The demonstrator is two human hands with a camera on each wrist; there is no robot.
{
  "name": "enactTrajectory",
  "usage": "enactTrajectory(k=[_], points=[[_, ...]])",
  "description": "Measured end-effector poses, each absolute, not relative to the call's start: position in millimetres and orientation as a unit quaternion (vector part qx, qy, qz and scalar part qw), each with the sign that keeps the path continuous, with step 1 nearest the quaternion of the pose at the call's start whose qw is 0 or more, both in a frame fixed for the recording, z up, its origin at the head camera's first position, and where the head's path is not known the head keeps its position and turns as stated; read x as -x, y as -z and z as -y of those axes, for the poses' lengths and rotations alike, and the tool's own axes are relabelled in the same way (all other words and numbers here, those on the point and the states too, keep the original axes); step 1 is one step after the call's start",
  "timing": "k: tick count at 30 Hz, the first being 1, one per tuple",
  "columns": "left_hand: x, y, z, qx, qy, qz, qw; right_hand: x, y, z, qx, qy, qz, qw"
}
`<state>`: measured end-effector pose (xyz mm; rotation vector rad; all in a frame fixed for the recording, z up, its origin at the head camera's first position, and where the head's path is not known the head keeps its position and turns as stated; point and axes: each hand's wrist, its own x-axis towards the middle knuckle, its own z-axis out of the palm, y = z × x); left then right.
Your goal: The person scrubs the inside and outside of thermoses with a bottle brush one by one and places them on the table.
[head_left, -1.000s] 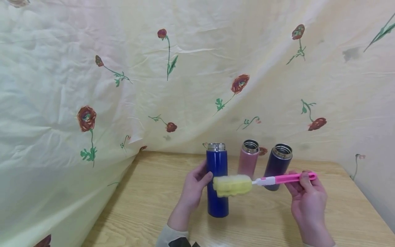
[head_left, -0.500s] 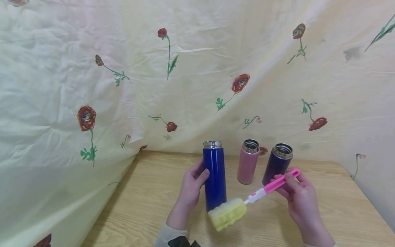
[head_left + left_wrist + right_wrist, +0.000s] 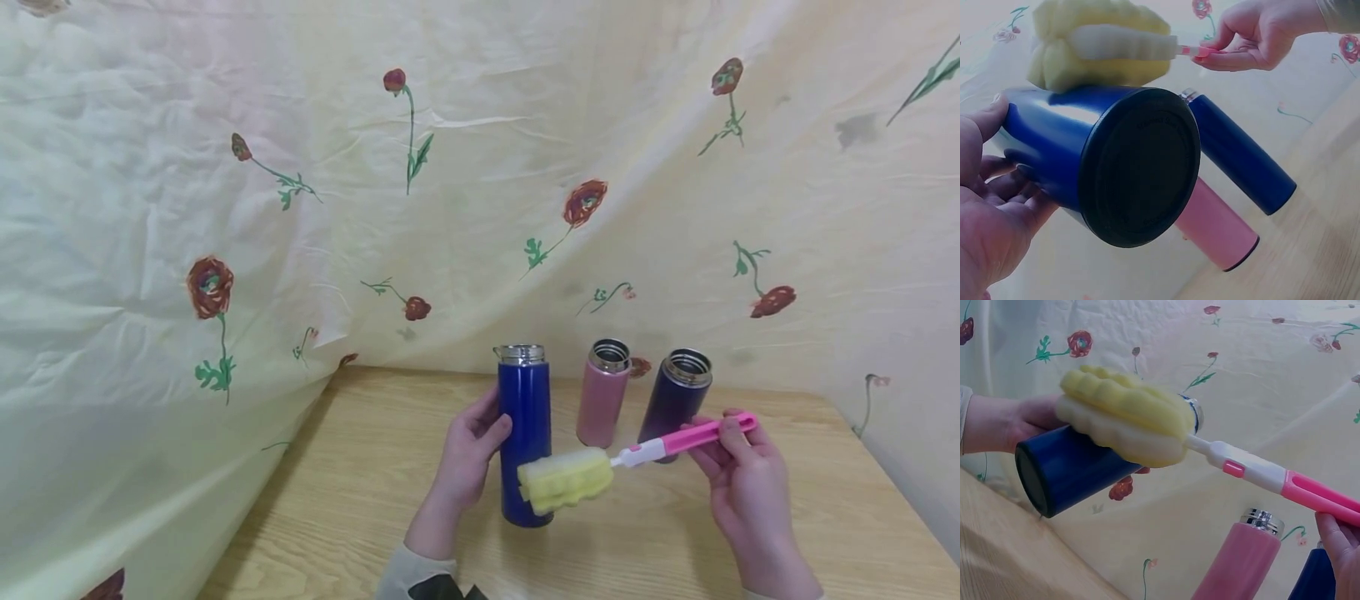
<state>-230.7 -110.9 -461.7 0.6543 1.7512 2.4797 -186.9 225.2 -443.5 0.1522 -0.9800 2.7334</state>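
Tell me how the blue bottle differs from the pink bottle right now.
The blue bottle is taller than the pink bottle. The blue bottle is gripped by the left hand, while the pink bottle stands untouched on the table. The yellow sponge brush, held by the right hand, lies against the blue bottle, not the pink one. Both are upright, lidless, with metal rims.

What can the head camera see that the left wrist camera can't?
Only the head view shows the whole wooden table, the open steel mouths of the pink bottle and dark purple bottle, and the left hand from outside. Only the left wrist view shows the blue bottle's black base. Both show the blue bottle, the yellow sponge brush and the right hand holding its pink handle.
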Motion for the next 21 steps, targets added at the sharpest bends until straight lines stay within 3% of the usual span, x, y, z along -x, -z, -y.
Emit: enactTrajectory(k=[21], points=[[227,467,95,-0.23,-0.797,-0.558,0.026,181,431,-232,0.042,-0.978,0.119,0.167]])
